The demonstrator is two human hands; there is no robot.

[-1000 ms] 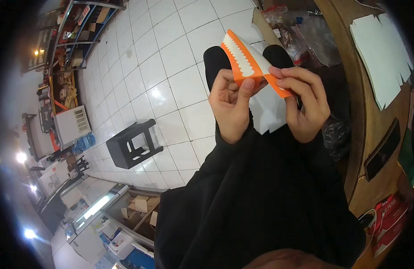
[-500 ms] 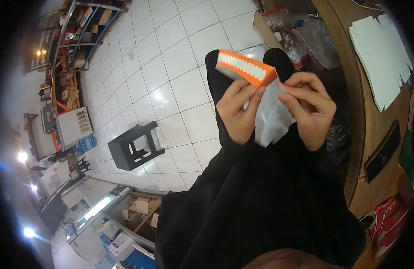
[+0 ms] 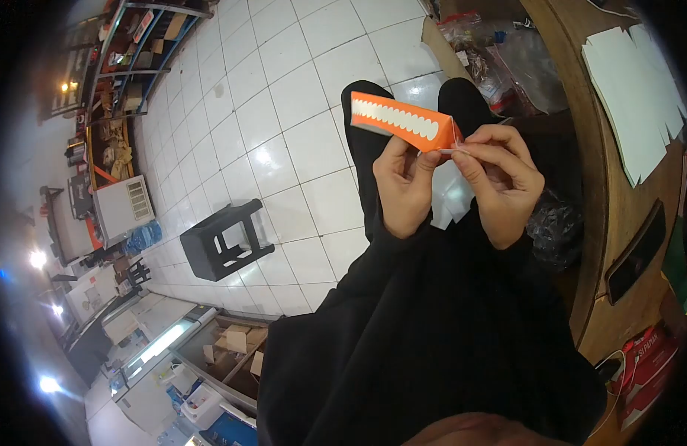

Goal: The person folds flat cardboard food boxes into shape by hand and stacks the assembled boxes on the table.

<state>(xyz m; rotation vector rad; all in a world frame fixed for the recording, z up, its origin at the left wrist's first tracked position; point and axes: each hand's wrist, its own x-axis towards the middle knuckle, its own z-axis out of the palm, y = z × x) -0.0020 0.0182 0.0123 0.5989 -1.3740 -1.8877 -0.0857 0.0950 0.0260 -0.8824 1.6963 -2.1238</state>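
Observation:
An orange paper box [image 3: 395,123] with a row of white scalloped shapes along one side is held over my lap, its long end pointing left. My left hand [image 3: 404,186] is closed on the box's lower edge, thumb near the right end. At that right end, my right hand [image 3: 507,186] pinches a small pale flap between thumb and fingers. Both sets of fingertips nearly meet there, and they hide part of the flap. Below the box, pale sheets [image 3: 449,195] rest on my lap between the hands.
A wooden desk [image 3: 592,215] on the right bears white cut sheets [image 3: 633,104] and a dark phone [image 3: 635,253]. Plastic bags [image 3: 526,70] lie beyond my knees. On the tiled floor [image 3: 306,149] stands a black stool [image 3: 224,238]. Red boxes [image 3: 650,364] sit at lower right.
The box has moved slightly left and down and turned its scalloped side more toward me. My right hand has come closer to my left, bringing the pale flap against the box's end.

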